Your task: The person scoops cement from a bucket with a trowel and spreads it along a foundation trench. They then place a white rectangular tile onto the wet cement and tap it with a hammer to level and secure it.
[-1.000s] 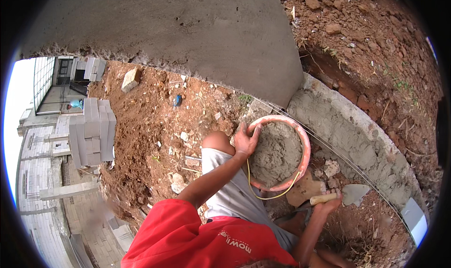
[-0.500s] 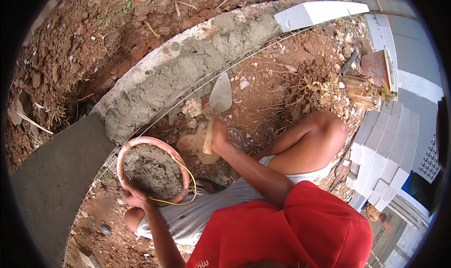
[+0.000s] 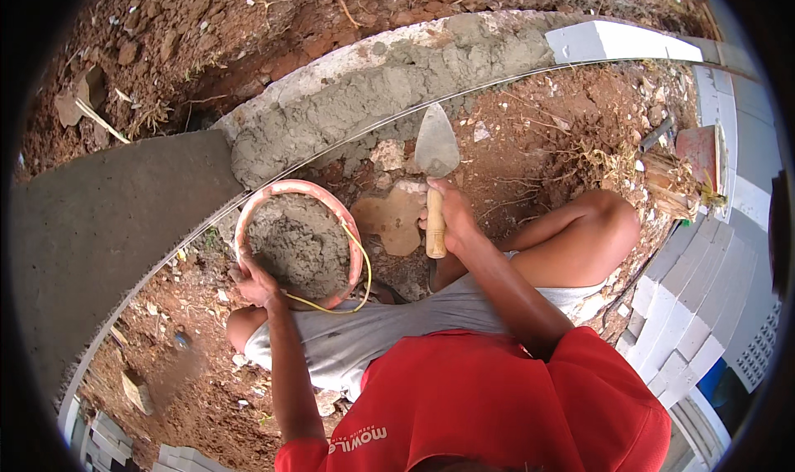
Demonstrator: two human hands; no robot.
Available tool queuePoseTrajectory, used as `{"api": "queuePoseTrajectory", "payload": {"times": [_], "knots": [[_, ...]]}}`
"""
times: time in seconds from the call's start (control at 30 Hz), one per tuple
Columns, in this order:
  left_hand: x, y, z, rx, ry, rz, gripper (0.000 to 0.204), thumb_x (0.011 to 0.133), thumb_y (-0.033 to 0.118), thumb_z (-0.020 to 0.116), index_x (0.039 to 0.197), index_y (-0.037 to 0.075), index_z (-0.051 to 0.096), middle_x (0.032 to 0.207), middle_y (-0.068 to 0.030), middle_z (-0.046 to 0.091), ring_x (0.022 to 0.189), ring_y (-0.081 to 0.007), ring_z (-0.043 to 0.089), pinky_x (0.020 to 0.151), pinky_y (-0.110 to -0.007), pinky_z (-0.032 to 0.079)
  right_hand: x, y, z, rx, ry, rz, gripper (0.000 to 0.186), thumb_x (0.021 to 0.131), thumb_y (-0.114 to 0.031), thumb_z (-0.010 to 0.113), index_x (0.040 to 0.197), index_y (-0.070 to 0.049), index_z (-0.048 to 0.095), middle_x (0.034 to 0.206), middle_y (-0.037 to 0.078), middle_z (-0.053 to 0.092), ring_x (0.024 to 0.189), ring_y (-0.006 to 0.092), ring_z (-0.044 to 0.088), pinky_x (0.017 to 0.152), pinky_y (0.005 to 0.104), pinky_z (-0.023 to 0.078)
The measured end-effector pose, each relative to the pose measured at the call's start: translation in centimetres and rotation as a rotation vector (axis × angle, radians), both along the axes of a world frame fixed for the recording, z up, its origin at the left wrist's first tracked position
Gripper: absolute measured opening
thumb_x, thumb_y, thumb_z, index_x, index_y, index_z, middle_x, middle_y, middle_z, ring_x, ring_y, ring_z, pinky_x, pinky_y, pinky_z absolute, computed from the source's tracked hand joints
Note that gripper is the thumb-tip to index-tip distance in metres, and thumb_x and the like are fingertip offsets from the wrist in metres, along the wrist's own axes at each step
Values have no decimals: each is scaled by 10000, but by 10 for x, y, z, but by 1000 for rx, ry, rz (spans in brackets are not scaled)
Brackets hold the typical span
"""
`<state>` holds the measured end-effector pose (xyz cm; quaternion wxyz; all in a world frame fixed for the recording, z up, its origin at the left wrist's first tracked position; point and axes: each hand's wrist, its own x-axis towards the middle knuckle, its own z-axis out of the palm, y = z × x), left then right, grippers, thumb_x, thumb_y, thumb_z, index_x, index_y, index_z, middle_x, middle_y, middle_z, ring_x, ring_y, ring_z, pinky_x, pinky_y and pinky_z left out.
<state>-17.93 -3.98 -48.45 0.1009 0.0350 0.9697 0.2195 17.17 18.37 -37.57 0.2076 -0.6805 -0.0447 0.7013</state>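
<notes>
My right hand [image 3: 449, 215] is closed round the wooden handle of a trowel [image 3: 436, 145]. The trowel's grey pointed blade is turned away from me, above the soil and close to a string line. At left, my left hand [image 3: 258, 286] grips the near-left rim of a round reddish bucket [image 3: 358, 252] with a yellow handle. Wet grey mortar [image 3: 298, 244] lies inside it. Beyond the string, a rough bed of mortar [image 3: 373, 99] covers the top of a low curved-looking footing. A white block [image 3: 621, 43] rests at its right end.
A smooth grey slab [image 3: 124, 215] lies at left. A flat brown stone [image 3: 393, 219] sits between bucket and trowel. To the right are a second reddish bucket [image 3: 697, 157], a splintered stump [image 3: 669, 182] and stacked grey-white blocks [image 3: 683, 290]. Loose soil banks up behind the footing.
The whole view has shifted, so the scene sits higher and further right. The trowel has turned a little, its handle and blade now nearly in line away from me. Both hands keep their holds.
</notes>
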Motion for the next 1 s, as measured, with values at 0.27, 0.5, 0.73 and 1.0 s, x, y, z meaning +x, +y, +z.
{"api": "queuePoseTrajectory", "payload": {"times": [0.27, 0.5, 0.73, 1.0], "knots": [[16, 22, 43, 160, -50, -9, 697, 925, 645, 697, 1055, -38, 652, 913, -210, 731, 862, -335, 688, 850, -463, 521, 10, -22, 119, 58, -128, 1066, 352, 1025, -353, 619, 1171, -35, 660, 807, 14, 592, 602, 86, 562, 508, 254, 441], [11, 11, 40, 284, -13, 10, 704, 933, 644, 673, 986, -58, 635, 885, -260, 698, 831, -395, 669, 826, -491, 520, -102, -8, 111, 808, -484, 2036, 413, 961, -281, 582, 1143, 68, 708, 1048, 308, 717, 1005, 482, 692, 910, 536, 535], [14, 14, 48, 369, -86, 23, 748, 950, 656, 624, 1042, -85, 665, 988, -334, 708, 942, -453, 686, 889, -509, 513, -161, -72, 33, 1063, -297, 2499, 196, 787, -107, 646, 851, -13, 806, 888, 217, 759, 875, 388, 762, 707, 494, 607], [12, 9, 35, 428, -184, 52, 790, 972, 682, 569, 1166, -72, 701, 1051, -305, 718, 990, -398, 663, 942, -478, 484, -158, -98, -15, 682, 35, 2541, 351, 940, -208, 559, 912, 82, 753, 838, 262, 726, 707, 383, 730, 633, 502, 567]]}}
